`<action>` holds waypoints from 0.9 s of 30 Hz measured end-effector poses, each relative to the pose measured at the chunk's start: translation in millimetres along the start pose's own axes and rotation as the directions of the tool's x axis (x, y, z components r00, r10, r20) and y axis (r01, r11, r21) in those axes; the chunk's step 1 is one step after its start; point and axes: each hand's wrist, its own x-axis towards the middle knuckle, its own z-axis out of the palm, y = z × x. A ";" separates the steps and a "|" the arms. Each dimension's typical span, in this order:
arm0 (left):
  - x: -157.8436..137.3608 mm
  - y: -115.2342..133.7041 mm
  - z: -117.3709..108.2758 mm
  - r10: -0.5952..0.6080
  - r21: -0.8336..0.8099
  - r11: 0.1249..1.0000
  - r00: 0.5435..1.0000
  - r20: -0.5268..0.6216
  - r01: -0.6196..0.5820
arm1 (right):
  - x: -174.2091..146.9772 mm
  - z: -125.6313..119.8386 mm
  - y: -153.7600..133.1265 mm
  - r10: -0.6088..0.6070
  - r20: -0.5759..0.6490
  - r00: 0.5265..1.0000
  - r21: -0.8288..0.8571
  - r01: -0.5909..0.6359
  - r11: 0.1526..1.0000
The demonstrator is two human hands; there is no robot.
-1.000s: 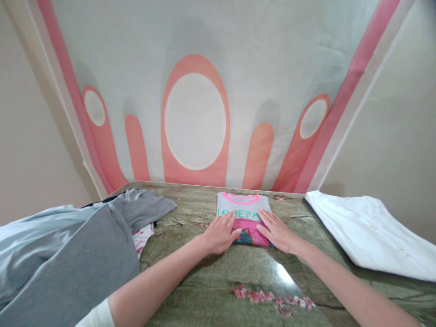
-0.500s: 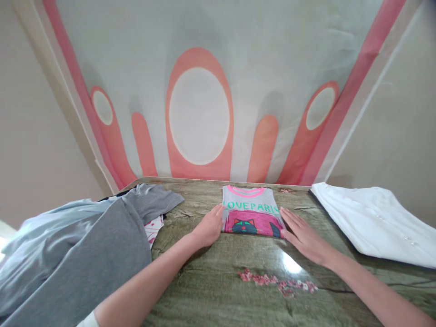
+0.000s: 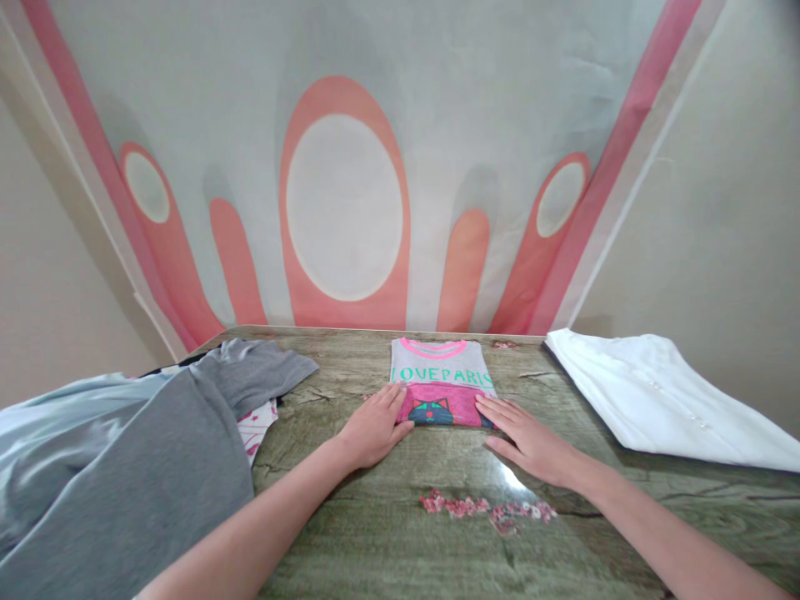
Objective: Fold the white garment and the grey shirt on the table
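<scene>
A folded grey T-shirt (image 3: 445, 396) lies on the wood-patterned table in front of me. It has a pink collar, green lettering and a pink panel with a dark cat face. My left hand (image 3: 375, 425) rests at its near left corner, fingers stretched out over the edge. On the right corner lie the fingertips of my right hand (image 3: 531, 437), flat, with the thumb apart on the tabletop. Both hands are open, and neither grips the cloth. Part of the print is covered by my right fingers.
At the left, a loose heap of clothes (image 3: 143, 467) in grey and pale blue spreads over the table (image 3: 375, 542). White folded garments (image 3: 662, 408) lie at the right. Behind the table's far edge stands a wall panel (image 3: 512, 100) with pink and orange shapes.
Both hands have shifted from the shirt's sides to its near corners, fingers now lying on the cloth. The view has turned slightly to the right.
</scene>
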 end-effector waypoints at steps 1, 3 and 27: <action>0.5 -2.6 1.0 -0.020 0.009 1.000 1.000 -0.013 0.020 | 0.1 -1.5 0.1 -0.005 -0.016 1.000 -0.021 0.005 1.000; 1.2 -6.2 1.3 -0.032 0.025 0.999 0.999 -0.032 0.033 | -0.2 -4.5 1.3 -0.017 -0.062 0.998 -0.079 0.012 0.997; -7.4 49.8 -30.3 0.402 -0.239 0.882 0.913 -0.066 -0.405 | -11.2 -26.9 9.5 0.055 -0.052 0.997 -0.332 -0.069 0.941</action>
